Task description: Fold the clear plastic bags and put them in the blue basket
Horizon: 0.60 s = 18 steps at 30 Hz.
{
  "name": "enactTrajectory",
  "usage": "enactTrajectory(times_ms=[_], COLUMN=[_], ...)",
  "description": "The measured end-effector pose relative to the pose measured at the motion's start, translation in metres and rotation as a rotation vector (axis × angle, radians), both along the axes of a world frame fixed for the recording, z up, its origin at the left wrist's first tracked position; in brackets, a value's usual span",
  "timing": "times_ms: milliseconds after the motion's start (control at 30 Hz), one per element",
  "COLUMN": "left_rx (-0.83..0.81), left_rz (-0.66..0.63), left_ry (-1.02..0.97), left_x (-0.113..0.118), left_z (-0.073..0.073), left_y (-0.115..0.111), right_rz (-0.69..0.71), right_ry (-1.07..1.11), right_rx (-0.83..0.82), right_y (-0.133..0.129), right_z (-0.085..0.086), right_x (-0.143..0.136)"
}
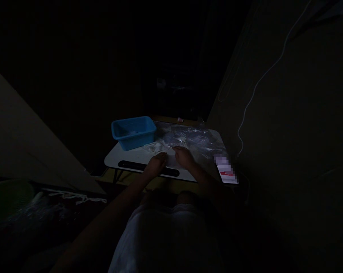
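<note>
The light is very dim and fine detail is lost. On a small white folding table [116, 157], a thin clear plastic bag [173, 161] lies flat between my hands. My left hand [157, 163] rests at its left edge, fingers stretched forward and lying flat. At the bag's right side my right hand [183, 156] is bent inward, its fingers closed on the plastic near the far edge; the thumb is hard to make out. Just beyond the hands are a small pale bundle in plastic [156, 147] and a crumpled heap of clear plastic [198, 138].
A blue basin [134, 132] stands at the table's back left. At the right edge lies a lit phone [226, 168], with a white cable [255, 89] hanging on the wall nearby. A small red-and-white item [180, 120] sits behind the table. A green basket [10, 197] is at lower left.
</note>
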<state>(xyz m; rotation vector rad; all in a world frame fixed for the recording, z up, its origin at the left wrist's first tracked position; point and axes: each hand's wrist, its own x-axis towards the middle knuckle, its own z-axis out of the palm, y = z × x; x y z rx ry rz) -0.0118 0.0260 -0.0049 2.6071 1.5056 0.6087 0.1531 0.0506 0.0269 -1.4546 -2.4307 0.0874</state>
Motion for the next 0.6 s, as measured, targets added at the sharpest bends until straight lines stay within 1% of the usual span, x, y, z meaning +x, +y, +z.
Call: enactTrajectory(times_ms=[100, 233, 400, 600], left_rx=[-0.012, -0.049, -0.061, -0.037], left_rz=[0.014, 0.049, 0.044, 0.068], left_ry=[0.071, 0.180, 0.267, 0.245], left_x=[0.012, 0.017, 0.017, 0.018], left_z=[-0.005, -0.002, 0.000, -0.003], left_y=[-0.001, -0.007, -0.011, -0.010], right_rz=[0.057, 0.040, 0.023, -0.078], right_ry=[-0.088, -0.151, -0.190, -0.217], right_rx=[0.048, 0.044, -0.038, -0.028], right_y=[-0.021, -0.039, -0.042, -0.038], right_z=[-0.009, -0.023, -0.029, -0.030], right_x=[0.001, -0.001, 0.001, 0.022])
